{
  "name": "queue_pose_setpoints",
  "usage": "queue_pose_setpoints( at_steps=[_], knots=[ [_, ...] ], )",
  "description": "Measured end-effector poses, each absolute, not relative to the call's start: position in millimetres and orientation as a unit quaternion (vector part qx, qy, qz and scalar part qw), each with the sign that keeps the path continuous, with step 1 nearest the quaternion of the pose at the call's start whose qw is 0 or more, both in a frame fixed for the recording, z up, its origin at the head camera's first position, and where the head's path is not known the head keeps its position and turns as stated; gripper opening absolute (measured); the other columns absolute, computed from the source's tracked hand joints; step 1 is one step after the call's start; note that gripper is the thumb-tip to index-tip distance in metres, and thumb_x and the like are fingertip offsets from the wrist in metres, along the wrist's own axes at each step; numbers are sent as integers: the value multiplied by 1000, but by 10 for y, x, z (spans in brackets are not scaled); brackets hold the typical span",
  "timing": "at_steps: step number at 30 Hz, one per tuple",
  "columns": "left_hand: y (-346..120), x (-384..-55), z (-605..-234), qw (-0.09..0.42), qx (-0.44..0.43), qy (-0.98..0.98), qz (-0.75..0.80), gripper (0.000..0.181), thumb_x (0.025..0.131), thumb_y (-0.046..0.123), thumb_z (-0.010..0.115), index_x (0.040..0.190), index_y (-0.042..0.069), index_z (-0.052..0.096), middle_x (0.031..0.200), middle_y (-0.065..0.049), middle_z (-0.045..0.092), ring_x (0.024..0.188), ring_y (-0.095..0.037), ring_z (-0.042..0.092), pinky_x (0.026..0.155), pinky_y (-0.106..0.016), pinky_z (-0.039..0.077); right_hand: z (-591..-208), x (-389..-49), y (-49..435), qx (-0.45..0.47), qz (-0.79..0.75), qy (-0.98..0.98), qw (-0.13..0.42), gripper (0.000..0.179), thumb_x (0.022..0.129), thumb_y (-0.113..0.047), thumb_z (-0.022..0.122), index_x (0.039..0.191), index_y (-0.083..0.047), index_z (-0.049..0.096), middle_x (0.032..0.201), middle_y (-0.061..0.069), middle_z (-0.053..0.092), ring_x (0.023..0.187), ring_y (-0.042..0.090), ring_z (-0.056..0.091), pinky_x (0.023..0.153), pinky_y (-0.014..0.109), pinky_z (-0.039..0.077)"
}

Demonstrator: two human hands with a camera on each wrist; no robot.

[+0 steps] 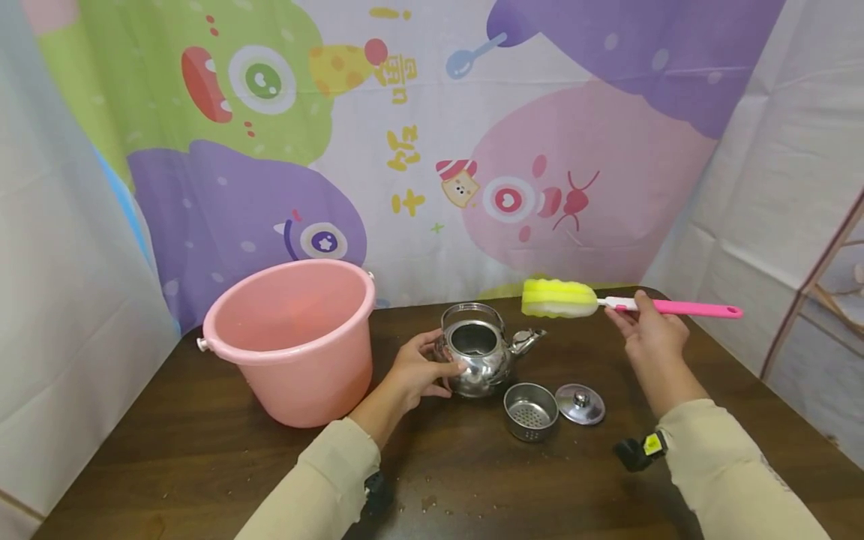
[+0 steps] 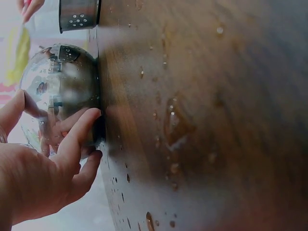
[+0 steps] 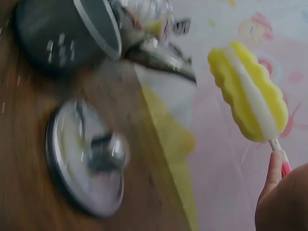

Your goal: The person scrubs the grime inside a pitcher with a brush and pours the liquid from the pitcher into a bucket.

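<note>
Our left hand [image 1: 425, 369] grips the kettle [image 1: 481, 373] near the table's [image 1: 270, 487] back edge, seemingly steadying it; our right [image 1: 653, 330] pinches the brush [image 1: 560, 300] aloft, toward the back-right corner. Uncapped, probably for access: one kettle, one lid [image 1: 574, 412], one strainer [image 1: 523, 430]. One brush; one bucket [image 1: 310, 382], nearest the back-left corner.

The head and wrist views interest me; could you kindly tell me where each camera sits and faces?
Head: worn on the head, looking forward and down at the kettle and bucket; left hand, right hand and sleeves show.
Left wrist: on that wrist, facing the kettle's side; the left hand shows large, part of the right hand small at top left.
Right wrist: on that wrist, facing the lid and brush; part of the right hand shows.
The head and right wrist views share the lid and brush.
</note>
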State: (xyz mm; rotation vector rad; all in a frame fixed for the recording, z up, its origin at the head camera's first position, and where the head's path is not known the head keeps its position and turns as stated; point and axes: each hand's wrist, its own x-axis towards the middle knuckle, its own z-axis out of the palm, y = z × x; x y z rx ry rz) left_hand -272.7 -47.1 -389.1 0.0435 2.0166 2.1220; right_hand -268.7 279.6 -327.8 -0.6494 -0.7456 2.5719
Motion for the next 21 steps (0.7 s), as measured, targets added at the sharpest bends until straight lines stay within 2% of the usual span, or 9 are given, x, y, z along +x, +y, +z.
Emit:
queue_pose_setpoints(
  at_steps=[5,11,14,16,19,21],
  knots=[
    [-483,-2721,-3887,104,16,686,720,77,78,-5,79,145,7,44,138,-22,43,103,-36,61,70,-58,57,-3406,-2701,2967,-264,899,-271,219,17,91,-5,66,100,-4,51,70,13,60,55,25,67,58,38,60],
    [-488,-2718,-3884,107,17,687,718,77,78,-4,79,145,7,43,139,-22,42,103,-36,61,70,-58,57,-3550,-2705,3024,-290,883,-298,219,17,94,-6,61,104,-4,47,70,10,59,52,23,66,56,36,59],
    [-486,-2723,-3889,107,17,687,718,77,78,-4,79,145,7,43,138,-21,43,102,-35,61,70,-57,57,-3624,-2720,3016,-303,873,-321,209,20,95,-5,58,111,-5,46,84,7,57,54,20,65,59,34,59],
    [-484,-2723,-3890,106,17,687,719,77,78,-4,79,145,7,43,138,-21,43,101,-35,61,69,-57,57,-3666,-2735,3010,-317,866,-334,196,31,96,-6,56,125,-5,44,101,6,55,63,17,66,62,34,59],
    [-478,-2724,-3888,106,17,687,719,77,78,-4,79,145,7,43,138,-21,43,100,-34,62,69,-56,57,-3714,-2752,3012,-337,857,-351,171,53,98,-6,50,146,-8,29,131,5,45,87,13,63,66,32,59],
    [-475,-2723,-3886,105,16,688,717,77,77,-5,79,145,7,43,138,-21,44,100,-34,62,68,-55,58,-3735,-2752,3033,-345,851,-367,151,61,98,-4,48,152,-8,19,134,4,42,89,11,61,68,30,59]
  ],
)
